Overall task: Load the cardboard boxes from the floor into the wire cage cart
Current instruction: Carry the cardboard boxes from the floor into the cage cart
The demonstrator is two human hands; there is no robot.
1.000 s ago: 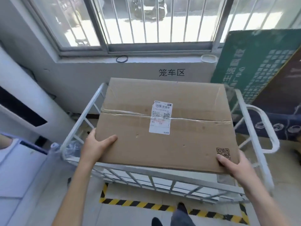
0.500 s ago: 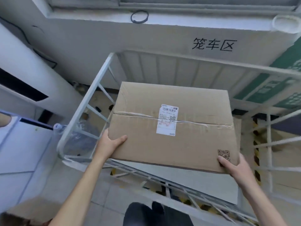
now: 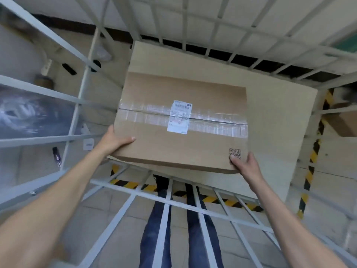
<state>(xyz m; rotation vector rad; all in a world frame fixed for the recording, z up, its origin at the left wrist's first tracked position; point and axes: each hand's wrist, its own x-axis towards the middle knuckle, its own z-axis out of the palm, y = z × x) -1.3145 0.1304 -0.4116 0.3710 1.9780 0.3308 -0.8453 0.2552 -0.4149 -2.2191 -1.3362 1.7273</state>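
Two-hand grip — box (image 3: 179, 120) (inside cage (image 3: 166, 200))

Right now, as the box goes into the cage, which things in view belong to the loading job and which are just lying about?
Belongs to the job:
- cardboard box, held by left hand and right hand
- wire cage cart
- cardboard sheet lining the cart floor

Lying about:
- power strip on the floor outside the cage
- plastic film at left
- hazard tape
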